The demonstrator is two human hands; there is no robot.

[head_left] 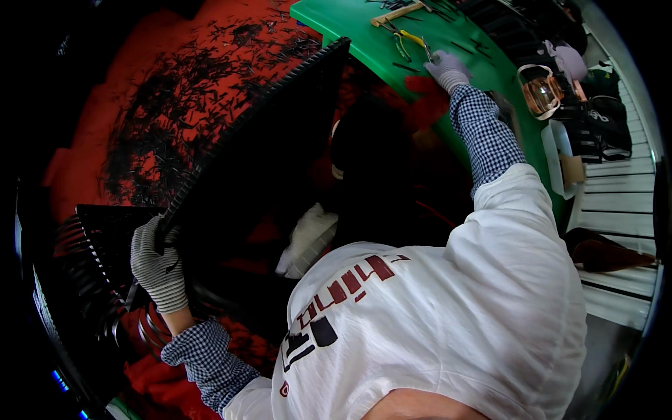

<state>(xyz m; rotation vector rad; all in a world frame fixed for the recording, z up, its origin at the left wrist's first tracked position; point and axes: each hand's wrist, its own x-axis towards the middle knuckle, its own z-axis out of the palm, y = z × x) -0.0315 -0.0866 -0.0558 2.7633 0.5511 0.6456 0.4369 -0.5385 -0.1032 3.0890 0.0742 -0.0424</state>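
Note:
My left hand (pixel 158 264), in a grey-striped knit glove, is closed around the lower corner of a large dark panel (pixel 262 115) with a ridged edge. The panel stands tilted, and its far corner reaches up toward a green table (pixel 329 17). My right hand (pixel 449 70), gloved as well, is stretched out over that table. Its fingers are closed at the metal end of pliers (pixel 413 38) with yellow and green grips; the fingertips show only partly. Beside the pliers lies a hammer with a wooden handle (pixel 399 12).
Many thin black pieces (pixel 189 105) lie scattered over a red surface (pixel 87 157) at the left. Black ribbed parts (pixel 98 259) stand beside my left hand. Along the table's right side are safety goggles (pixel 542 94) and a pale tray (pixel 556 157). A white bundle (pixel 308 238) lies near my body.

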